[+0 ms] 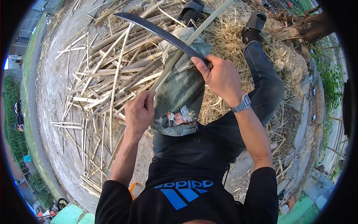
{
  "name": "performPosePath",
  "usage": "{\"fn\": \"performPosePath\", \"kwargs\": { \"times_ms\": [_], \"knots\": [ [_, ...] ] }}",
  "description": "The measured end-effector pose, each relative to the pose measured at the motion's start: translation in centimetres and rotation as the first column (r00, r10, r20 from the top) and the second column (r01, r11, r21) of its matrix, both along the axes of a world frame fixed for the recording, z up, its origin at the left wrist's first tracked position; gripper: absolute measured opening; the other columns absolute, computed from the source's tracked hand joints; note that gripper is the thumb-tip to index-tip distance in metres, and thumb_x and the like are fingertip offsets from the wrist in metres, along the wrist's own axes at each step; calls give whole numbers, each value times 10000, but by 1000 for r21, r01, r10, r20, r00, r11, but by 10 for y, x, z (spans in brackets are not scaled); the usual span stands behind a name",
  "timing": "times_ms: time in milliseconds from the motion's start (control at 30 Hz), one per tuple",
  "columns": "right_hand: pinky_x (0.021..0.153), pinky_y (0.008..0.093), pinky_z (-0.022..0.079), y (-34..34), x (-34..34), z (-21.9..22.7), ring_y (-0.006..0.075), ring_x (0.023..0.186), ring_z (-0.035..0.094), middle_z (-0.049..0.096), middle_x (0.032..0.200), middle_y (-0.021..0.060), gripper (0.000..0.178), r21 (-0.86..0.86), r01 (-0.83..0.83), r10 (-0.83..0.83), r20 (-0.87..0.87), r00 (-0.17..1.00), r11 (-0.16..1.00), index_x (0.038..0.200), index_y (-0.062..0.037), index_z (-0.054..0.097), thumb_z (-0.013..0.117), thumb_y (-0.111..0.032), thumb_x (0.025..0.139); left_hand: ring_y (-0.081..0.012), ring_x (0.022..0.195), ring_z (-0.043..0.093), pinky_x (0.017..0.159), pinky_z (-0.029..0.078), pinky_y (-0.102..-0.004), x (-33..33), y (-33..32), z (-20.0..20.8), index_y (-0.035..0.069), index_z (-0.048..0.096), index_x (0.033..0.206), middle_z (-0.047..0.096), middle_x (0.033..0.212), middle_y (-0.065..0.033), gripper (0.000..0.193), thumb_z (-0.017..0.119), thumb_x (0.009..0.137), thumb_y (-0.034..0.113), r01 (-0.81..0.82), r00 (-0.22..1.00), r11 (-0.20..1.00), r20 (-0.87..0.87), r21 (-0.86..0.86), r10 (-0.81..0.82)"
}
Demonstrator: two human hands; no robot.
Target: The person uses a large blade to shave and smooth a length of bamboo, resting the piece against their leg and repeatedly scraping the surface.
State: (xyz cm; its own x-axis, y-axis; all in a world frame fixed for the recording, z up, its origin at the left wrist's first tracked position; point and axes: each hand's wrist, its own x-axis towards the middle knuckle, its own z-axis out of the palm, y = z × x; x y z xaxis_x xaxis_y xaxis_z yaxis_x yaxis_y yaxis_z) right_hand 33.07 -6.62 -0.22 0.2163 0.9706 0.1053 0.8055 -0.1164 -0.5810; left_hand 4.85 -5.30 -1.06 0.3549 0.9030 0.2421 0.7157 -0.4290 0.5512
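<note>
Right hand (220, 76) clenched on handle of curved blade (156, 31), edge crossing bamboo strip (179, 56) above knee. Left hand (138, 112) grips strip's lower end (over green sack (182, 97) on lap). Split bamboo pile (108, 74) beyond, straw around.

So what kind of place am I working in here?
Most likely an outdoor yard for splitting bamboo: split strips heaped on bare ground, straw underfoot, a curved blade in your right hand.

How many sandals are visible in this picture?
2: one sandal at top centre, the other sandal to its right, on the straw.
</note>
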Motion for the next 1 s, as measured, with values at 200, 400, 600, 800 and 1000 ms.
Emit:
{"fn": "performPosePath", "kwargs": {
  "times_ms": [200,400,600,800,1000],
  "knots": [
    [463,464,515,-3,10,7,353,513,665,618,531,137,676,-23,-24,26,83,996,999,817,-55,698,532,-688,984,-362,505,587,491,437,-421,-7,-9,0,40,665,842,575,597,-173,165,700,971,137,-3,1000,1000,18,18,2],
    [428,435,486,-15,-3,9,340,480,640,599,512,121,680,2,-150,146,218,965,989,769,-66,666,499,-682,1004,-371,485,561,495,429,-424,-9,-10,0,38,641,811,558,581,-172,203,692,978,140,12,999,997,31,-74,-9],
    [421,446,456,11,53,14,326,464,624,579,495,105,670,2,72,-72,98,993,997,751,-74,662,501,-669,1012,-357,476,566,487,421,-421,-10,-13,10,30,640,819,571,578,-169,200,692,978,140,15,1000,995,-8,-103,-16],
    [454,456,490,1,22,6,321,474,626,581,497,110,714,7,-98,97,120,988,995,744,-73,667,499,-725,981,-249,420,480,460,383,-374,-32,-17,8,15,629,797,524,536,-144,234,711,976,141,-22,1000,996,-1,-83,22],
    [427,381,435,55,244,-55,251,411,568,571,504,127,816,-266,532,-572,-97,815,803,604,-17,583,457,-722,997,-245,417,462,457,373,-373,-49,-17,18,6,625,786,496,522,-131,240,693,982,125,43,999,989,-11,-141,-45]
  ]
}}
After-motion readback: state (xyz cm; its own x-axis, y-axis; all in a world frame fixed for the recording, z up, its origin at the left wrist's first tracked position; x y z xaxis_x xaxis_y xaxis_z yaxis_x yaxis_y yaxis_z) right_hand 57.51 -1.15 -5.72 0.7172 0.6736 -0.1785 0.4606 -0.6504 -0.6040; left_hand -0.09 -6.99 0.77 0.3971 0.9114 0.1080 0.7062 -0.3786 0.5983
